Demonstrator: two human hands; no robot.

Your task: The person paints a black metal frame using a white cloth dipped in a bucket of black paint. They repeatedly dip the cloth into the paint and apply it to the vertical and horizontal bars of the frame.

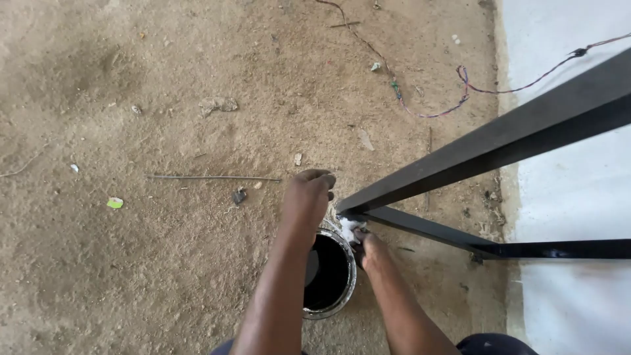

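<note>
Dirt floor [131, 263] spreads under me, sandy and littered, with a white painted strip [572, 164] along its right side. Across that side runs a black metal frame [499, 141], its long bar slanting up to the right and lower bars meeting it at a corner just in front of me. Below that corner stands a round tin of black paint [328, 276], open, on the floor between my forearms. My left hand [307, 197] hangs above the tin's far rim, fingers curled downward, grasping nothing I can see. My right hand [369, 250] is clenched on a white rag [350, 229] pressed against the frame's corner. Thin coloured wire [427, 112] trails farther off, and a slim rod [210, 177] lies left.
</note>
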